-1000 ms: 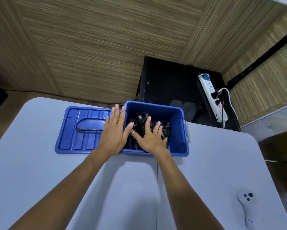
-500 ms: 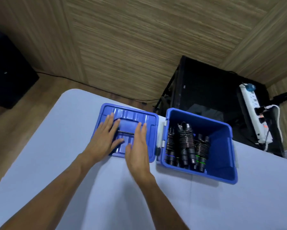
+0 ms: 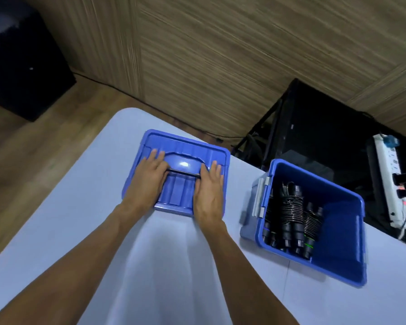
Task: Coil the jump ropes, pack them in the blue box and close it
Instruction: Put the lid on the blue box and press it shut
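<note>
Both hands lie flat on the blue lid (image 3: pixel 185 146), which rests on the worktop (image 3: pixel 164 266). The left hand (image 3: pixel 148 181) and the right hand (image 3: pixel 208 193) have straight fingers and grasp nothing. To the right of the hands stands the open blue box (image 3: pixel 347 233), apart from the lid, with the coiled jump ropes (image 3: pixel 291 214) inside.

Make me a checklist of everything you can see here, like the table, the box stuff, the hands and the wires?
Surface: pale table, lid and box on it.
Job's things: blue lid flat on the table, apart from the open blue box; coiled jump ropes inside the box.
Clutter: nothing seen.
Hands: left hand and right hand rest flat on the lid, fingers straight.
Cables: power strip with plugs, beyond the table.
Surroundings: wood-pattern wall, black stand.
</note>
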`<state>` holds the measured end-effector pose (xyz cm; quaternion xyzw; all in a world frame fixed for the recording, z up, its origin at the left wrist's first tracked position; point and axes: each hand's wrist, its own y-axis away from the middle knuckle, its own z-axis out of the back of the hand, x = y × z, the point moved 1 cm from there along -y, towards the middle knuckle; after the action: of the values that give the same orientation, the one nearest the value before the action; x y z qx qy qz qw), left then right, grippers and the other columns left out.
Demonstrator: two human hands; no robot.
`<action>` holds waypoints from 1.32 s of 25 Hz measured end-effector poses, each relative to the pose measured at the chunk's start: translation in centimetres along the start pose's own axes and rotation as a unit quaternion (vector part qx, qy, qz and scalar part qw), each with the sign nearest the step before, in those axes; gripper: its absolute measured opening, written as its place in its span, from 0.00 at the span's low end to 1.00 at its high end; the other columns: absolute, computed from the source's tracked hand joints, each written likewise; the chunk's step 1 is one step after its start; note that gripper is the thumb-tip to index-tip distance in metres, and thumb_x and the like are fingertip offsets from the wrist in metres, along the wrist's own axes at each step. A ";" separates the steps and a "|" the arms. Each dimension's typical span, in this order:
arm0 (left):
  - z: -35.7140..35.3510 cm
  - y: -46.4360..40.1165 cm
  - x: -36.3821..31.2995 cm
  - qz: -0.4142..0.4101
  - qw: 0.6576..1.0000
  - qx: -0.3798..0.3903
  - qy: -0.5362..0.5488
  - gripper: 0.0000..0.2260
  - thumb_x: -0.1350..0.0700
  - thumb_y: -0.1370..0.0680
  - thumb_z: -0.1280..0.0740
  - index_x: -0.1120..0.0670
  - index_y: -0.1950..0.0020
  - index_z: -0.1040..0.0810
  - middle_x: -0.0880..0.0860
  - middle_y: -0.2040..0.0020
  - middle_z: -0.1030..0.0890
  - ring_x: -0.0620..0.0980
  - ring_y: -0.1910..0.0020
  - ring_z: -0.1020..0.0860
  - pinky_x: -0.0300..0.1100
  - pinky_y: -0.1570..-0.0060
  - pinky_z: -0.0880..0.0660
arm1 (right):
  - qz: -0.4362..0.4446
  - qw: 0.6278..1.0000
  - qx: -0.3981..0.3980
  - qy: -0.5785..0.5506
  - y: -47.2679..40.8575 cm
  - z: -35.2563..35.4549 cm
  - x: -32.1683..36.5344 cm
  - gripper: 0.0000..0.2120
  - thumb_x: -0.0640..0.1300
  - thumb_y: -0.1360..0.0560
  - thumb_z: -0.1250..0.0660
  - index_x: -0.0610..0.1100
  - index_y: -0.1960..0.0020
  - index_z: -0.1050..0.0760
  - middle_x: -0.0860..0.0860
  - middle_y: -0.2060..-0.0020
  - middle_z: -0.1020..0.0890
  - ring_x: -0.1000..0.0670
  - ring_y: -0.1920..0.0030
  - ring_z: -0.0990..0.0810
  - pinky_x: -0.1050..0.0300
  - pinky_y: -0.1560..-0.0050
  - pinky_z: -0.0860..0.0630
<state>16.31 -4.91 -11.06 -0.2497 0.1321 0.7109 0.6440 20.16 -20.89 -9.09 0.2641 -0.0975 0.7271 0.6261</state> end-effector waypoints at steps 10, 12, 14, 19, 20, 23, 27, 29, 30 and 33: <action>8.5 -2.4 -14.6 -0.098 0.983 -0.157 -0.020 0.11 0.59 0.22 0.41 0.63 0.52 0.22 0.64 0.39 0.23 0.66 0.33 0.30 0.57 0.38 0.30 | 0.072 0.965 -0.224 -0.117 4.0 14.1 -0.2 0.22 0.40 0.19 0.41 0.43 0.26 0.31 0.41 0.24 0.36 0.44 0.22 0.42 0.48 0.22 0.46; 5.9 -1.8 -20.1 -0.142 0.980 -0.142 -0.005 0.10 0.59 0.22 0.41 0.62 0.52 0.22 0.64 0.38 0.24 0.64 0.34 0.29 0.55 0.40 0.30 | 0.041 0.964 -0.238 -0.112 6.2 17.4 -5.3 0.22 0.39 0.19 0.41 0.44 0.25 0.32 0.43 0.24 0.36 0.46 0.21 0.43 0.50 0.22 0.46; 2.0 -0.8 -24.6 -0.130 0.989 -0.067 0.031 0.11 0.58 0.22 0.41 0.62 0.47 0.22 0.61 0.35 0.26 0.62 0.34 0.30 0.54 0.37 0.31 | -0.005 0.965 -0.239 -0.106 8.5 19.2 -10.5 0.21 0.39 0.18 0.41 0.45 0.25 0.32 0.45 0.23 0.36 0.48 0.21 0.44 0.50 0.22 0.47; -3.9 0.8 -30.7 0.097 0.953 0.056 0.281 0.14 0.49 0.23 0.44 0.48 0.42 0.25 0.47 0.44 0.23 0.52 0.42 0.26 0.53 0.40 0.28 | -0.066 0.976 -0.187 -0.093 10.6 20.9 -18.5 0.21 0.41 0.17 0.41 0.46 0.24 0.34 0.50 0.23 0.37 0.50 0.21 0.45 0.48 0.24 0.40; -4.2 0.7 -30.9 0.081 0.961 0.052 0.260 0.12 0.49 0.23 0.43 0.49 0.44 0.25 0.47 0.46 0.23 0.52 0.43 0.25 0.52 0.41 0.27 | -0.068 0.976 -0.181 -0.098 10.4 21.1 -19.0 0.23 0.42 0.17 0.41 0.46 0.23 0.37 0.50 0.23 0.37 0.50 0.21 0.45 0.49 0.24 0.41; -5.1 0.7 -30.6 -0.076 0.996 0.022 0.037 0.16 0.49 0.20 0.39 0.54 0.36 0.28 0.51 0.36 0.28 0.52 0.38 0.28 0.49 0.36 0.31 | -0.058 0.982 -0.158 -0.088 10.2 21.1 -19.3 0.32 0.53 0.18 0.40 0.50 0.19 0.50 0.51 0.21 0.41 0.50 0.21 0.47 0.51 0.23 0.42; -6.1 0.3 -31.2 -0.041 0.997 0.055 -0.045 0.31 0.37 0.20 0.53 0.50 0.21 0.54 0.52 0.25 0.40 0.53 0.27 0.40 0.49 0.30 0.41 | -0.034 0.986 -0.157 0.039 10.2 20.4 -19.3 0.39 0.68 0.21 0.49 0.56 0.20 0.64 0.48 0.20 0.46 0.47 0.21 0.49 0.50 0.24 0.44; -6.6 -0.8 -31.7 -0.023 0.993 0.061 -0.100 0.32 0.37 0.20 0.57 0.50 0.21 0.60 0.56 0.22 0.47 0.57 0.25 0.44 0.53 0.29 0.43 | -0.051 0.985 -0.143 0.087 9.8 20.0 -19.5 0.36 0.69 0.21 0.54 0.55 0.19 0.63 0.45 0.20 0.47 0.46 0.20 0.51 0.48 0.24 0.46; -6.9 -1.4 -31.5 -0.014 0.989 0.078 -0.122 0.32 0.37 0.20 0.58 0.50 0.21 0.61 0.56 0.21 0.52 0.59 0.23 0.48 0.55 0.27 0.46 | -0.055 0.983 -0.136 0.111 9.7 19.7 -19.6 0.36 0.69 0.21 0.56 0.54 0.19 0.60 0.44 0.20 0.49 0.45 0.20 0.52 0.47 0.23 0.46; -7.6 -1.8 -31.2 -0.006 0.982 0.114 -0.148 0.32 0.37 0.21 0.60 0.50 0.21 0.60 0.56 0.21 0.61 0.58 0.22 0.58 0.56 0.25 0.54 | -0.057 0.979 -0.131 0.147 9.4 19.4 -19.7 0.36 0.68 0.22 0.60 0.52 0.19 0.54 0.43 0.20 0.51 0.44 0.20 0.54 0.47 0.23 0.50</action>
<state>20.87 -35.02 -0.82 -0.0679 0.1141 0.7166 0.6847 17.69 -48.87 -1.00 0.0755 -0.0838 0.7019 0.7033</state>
